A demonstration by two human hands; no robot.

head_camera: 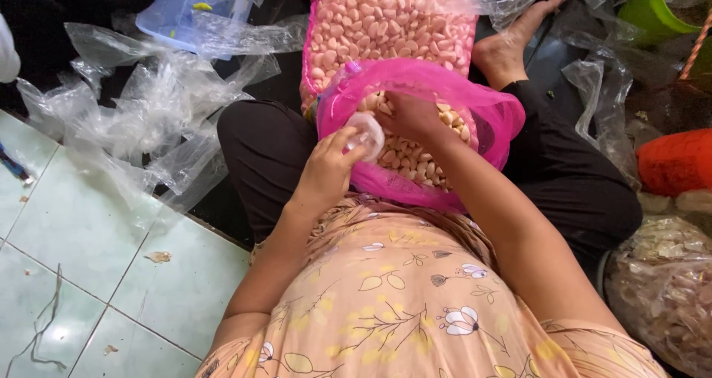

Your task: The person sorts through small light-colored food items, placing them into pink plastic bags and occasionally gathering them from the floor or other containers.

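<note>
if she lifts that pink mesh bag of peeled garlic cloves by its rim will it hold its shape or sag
The pink mesh bag of peeled garlic cloves would probably sag: its rim already folds limply. It looks heavy, being packed with cloves. Loose cloves would likely shift; the right hand sinks in among them.

A pink mesh sack [475, 103] lies open in the person's lap, its mouth rolled back into a wide, slack rim. It is packed with peeled garlic cloves [386, 29], pale and cream-coloured, heaped to the far end. At the sack's near left rim sits a small clear plastic bag [366, 135], crumpled and translucent.
</note>
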